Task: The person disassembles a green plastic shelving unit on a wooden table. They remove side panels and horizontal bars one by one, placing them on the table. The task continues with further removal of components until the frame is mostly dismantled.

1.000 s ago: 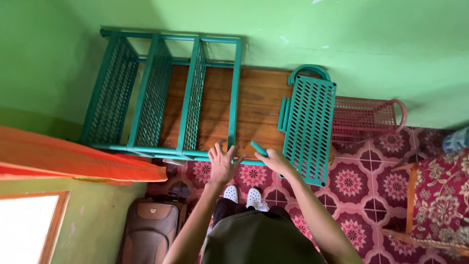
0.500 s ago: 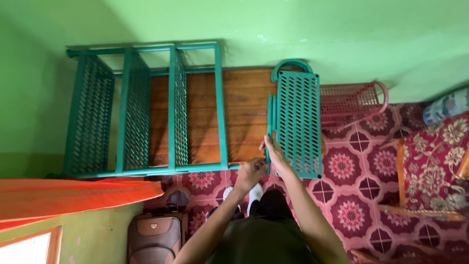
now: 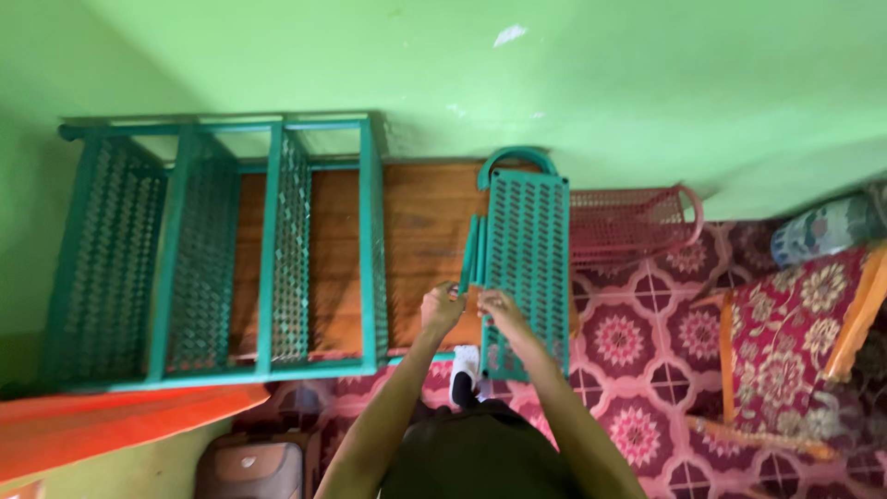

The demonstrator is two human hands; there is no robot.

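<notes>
My left hand (image 3: 442, 307) is curled around the lower end of a bundle of teal tubes (image 3: 473, 249). The tubes lie on a wooden board (image 3: 420, 231) along the left edge of a perforated teal shelf panel (image 3: 528, 249). My right hand (image 3: 499, 307) is just to the right of the left one, resting on the panel's lower left edge. Its grip is blurred. A teal rack (image 3: 277, 249) with several mesh shelves lies on its side to the left of both hands.
A red mesh basket (image 3: 633, 226) lies behind the panel by the green wall. A wooden chair with a floral cushion (image 3: 795, 342) is at the right, with a patterned vase (image 3: 822, 231) beyond it. Orange cloth (image 3: 120, 416) and a brown suitcase (image 3: 254, 467) are at the lower left, on a patterned tile floor (image 3: 637, 407).
The view swung right and down. My right hand carried a teal tube over to the tubes beside the panel. My left hand left the rack's frame and closed at the tubes' end.
</notes>
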